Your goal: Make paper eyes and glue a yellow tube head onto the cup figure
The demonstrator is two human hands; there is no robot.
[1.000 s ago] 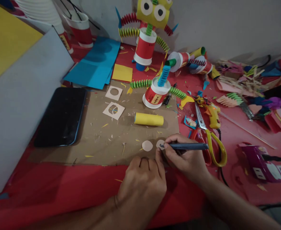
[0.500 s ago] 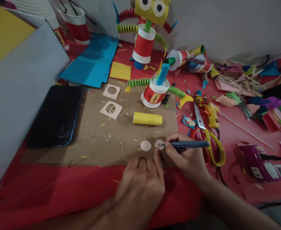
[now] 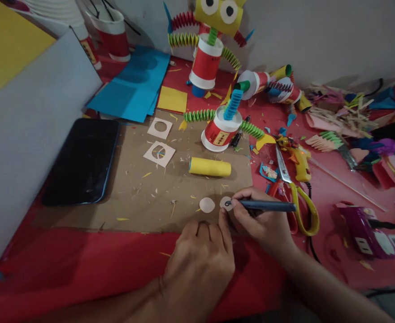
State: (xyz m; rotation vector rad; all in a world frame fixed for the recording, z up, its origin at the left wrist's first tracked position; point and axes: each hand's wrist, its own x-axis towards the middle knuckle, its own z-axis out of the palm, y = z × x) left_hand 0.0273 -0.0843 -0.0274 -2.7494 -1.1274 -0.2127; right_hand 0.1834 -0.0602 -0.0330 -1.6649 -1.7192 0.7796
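My right hand is closed around a dark marker pen, held nearly level with its tip on a small white paper circle. A small black ring-like mark shows under the tip. My left hand is closed, its fingers curled on the cardboard's near edge, and its index fingertip pins down the lower rim of that same circle. Just left of it lies a second, blank paper circle. Beyond them rests a yellow paper tube. Two white paper squares with round holes lie farther left.
Under the work is a brown cardboard sheet with paper scraps. A phone lies left. Behind stands a paper-cup figure with folded green arms. Yellow-handled scissors, a yellow glue gun and a purple power socket are right.
The pen's black line has grown from an open hook into a nearly closed small ring. The whole view has shifted slightly; both hands keep their places on the circle and the pen.
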